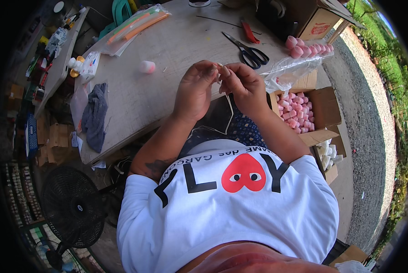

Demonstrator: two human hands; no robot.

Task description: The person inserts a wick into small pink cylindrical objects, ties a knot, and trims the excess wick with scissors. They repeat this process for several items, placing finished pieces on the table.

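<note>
On the left, a black fan [72, 204] has a round mesh grille. A dark grey cloth [95, 118], rough and crumpled, hangs over the edge of the pale, flat table [131, 100]. Further right lies 1 small cylinder [147, 67], pink and white. The left hand [197, 88] and the right hand [245, 86] meet above the table edge, fingers curled, fingertips pinched on a thin pale cord [232, 110], which hangs below them in a bent line. Behind are black-handled scissors [247, 51]; rightmost, a cardboard box [326, 107] holds many pink cylinders [299, 113].
</note>
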